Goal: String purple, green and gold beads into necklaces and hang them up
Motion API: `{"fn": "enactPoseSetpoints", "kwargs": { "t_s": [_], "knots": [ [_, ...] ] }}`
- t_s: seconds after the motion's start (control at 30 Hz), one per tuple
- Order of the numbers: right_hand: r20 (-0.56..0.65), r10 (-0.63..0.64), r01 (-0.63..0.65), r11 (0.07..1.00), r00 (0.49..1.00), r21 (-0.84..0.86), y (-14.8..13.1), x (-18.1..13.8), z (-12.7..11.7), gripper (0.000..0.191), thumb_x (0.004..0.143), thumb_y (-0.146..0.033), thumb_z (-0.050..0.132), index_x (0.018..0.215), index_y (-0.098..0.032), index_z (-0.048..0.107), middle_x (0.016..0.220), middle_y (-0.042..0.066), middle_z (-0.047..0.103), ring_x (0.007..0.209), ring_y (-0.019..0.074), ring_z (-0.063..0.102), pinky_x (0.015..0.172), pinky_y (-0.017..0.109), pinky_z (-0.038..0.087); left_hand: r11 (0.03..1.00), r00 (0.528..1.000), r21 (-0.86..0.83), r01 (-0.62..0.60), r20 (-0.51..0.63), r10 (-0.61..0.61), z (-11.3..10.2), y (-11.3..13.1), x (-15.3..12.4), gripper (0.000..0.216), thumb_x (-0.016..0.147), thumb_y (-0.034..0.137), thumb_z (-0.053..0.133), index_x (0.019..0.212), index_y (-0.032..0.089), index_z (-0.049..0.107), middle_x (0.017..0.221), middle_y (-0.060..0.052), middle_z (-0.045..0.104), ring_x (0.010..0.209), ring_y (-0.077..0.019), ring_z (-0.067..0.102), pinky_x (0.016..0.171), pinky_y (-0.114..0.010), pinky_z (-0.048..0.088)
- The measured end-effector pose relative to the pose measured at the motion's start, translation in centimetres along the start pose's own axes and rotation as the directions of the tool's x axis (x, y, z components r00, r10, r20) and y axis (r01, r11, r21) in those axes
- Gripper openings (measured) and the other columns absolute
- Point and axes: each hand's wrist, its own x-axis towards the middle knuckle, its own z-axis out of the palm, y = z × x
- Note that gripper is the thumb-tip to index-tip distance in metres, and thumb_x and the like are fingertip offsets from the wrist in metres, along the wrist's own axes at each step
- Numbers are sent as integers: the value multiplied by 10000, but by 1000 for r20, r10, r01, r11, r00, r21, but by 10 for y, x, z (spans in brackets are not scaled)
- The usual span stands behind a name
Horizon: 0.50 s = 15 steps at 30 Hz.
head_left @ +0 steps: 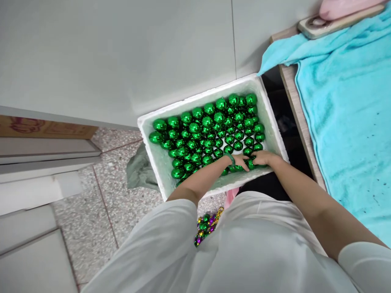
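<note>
A white foam box holds many shiny green balls, roughly in rows, with patches of the white bottom showing between some. Both of my hands reach into its near right part. My left hand, with a green bangle at the wrist, has its fingers stretched out over the balls. Close beside it, my right hand has its fingers bent, the tips at a green ball between the two hands. Part of that ball is hidden by the fingers.
A wooden-edged surface with a turquoise towel stands at the right, a phone at its far end. A grey panel rises behind the box. Colourful strung beads lie below, and a dark grey bag sits left of the box.
</note>
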Motion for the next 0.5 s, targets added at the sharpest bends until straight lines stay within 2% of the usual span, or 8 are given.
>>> {"fn": "enactPoseSetpoints", "kwargs": {
  "t_s": [0.13, 0.23, 0.33, 0.4, 0.5],
  "knots": [
    [1, -33, 33, 988, 999, 152, -1, -5, -5, 634, 706, -379, 635, 1320, -249, 543, 1323, 64, 575, 1136, 261, 580, 894, 316, 466, 984, 999, -174, 28, 49, -19, -2, -2, -3, 891, 431, 428, 818, 1261, 256, 542, 1439, -94, 445, 1323, -359, 374, 979, -434, 434],
    [-4, -61, 60, 959, 998, 277, -1, -10, -7, 658, 714, -464, 657, 1319, -231, 547, 1338, 68, 563, 1164, 253, 564, 934, 311, 451, 940, 994, -337, 44, 109, -8, -5, -7, -11, 799, 508, 425, 789, 1253, 287, 536, 1376, -77, 520, 1248, -316, 479, 883, -417, 500],
    [-6, -97, 92, 916, 995, 390, -1, -15, -6, 735, 615, -480, 761, 1280, -219, 585, 1296, 79, 595, 1142, 266, 576, 942, 319, 453, 867, 988, -496, 56, 155, 24, -4, -12, -23, 714, 553, 398, 765, 1225, 289, 550, 1212, -68, 638, 1067, -267, 616, 804, -393, 536],
    [-15, -128, 120, 877, 992, 466, -3, -18, -5, 734, 583, -422, 801, 1257, -214, 600, 1239, 72, 633, 1092, 251, 605, 926, 311, 469, 810, 987, -584, 57, 153, 40, -1, -14, -33, 689, 574, 396, 749, 1223, 278, 548, 1113, -70, 679, 954, -254, 659, 767, -403, 548],
    [-89, -143, 168, 801, 986, 574, -9, -23, -8, 658, 697, -425, 726, 1295, -210, 554, 1230, 56, 638, 1072, 211, 618, 915, 298, 486, 730, 995, -683, 5, 77, 65, 0, -12, -50, 664, 643, 457, 679, 1254, 251, 519, 1067, -83, 684, 902, -246, 672, 767, -416, 549]
  ]
}}
